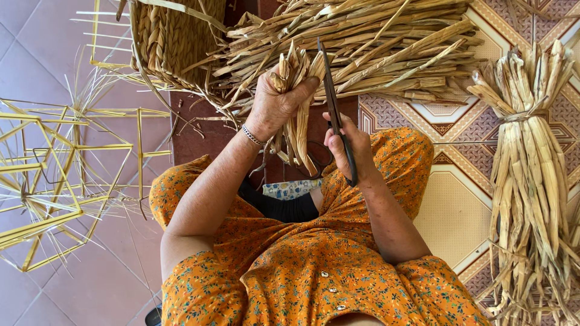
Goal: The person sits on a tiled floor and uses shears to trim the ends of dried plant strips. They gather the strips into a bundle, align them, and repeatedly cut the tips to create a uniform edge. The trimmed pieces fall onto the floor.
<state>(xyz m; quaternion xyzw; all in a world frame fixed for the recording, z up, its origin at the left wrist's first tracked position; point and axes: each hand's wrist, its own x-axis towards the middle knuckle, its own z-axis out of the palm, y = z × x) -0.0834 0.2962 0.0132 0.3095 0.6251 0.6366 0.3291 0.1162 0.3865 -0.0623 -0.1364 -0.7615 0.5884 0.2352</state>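
The left hand (275, 105) has its fingers clamped tight round a bunch of dry stalks (294, 90) just below the big pile (362, 42), and the right hand (350, 148) grips scissors (335, 111) beside it; the stalks look light, stiff and crackly, best held near the top.

I see dry, matt, fibrous straw stalks (362, 48). Scissors (335, 108) are dark dull metal. Floor tiles (36, 60) are smooth, slightly glossy.

The basket (172, 36) got cut off by the top edge; the scissors (336, 115) handles were buried inside the right hand (350, 151).
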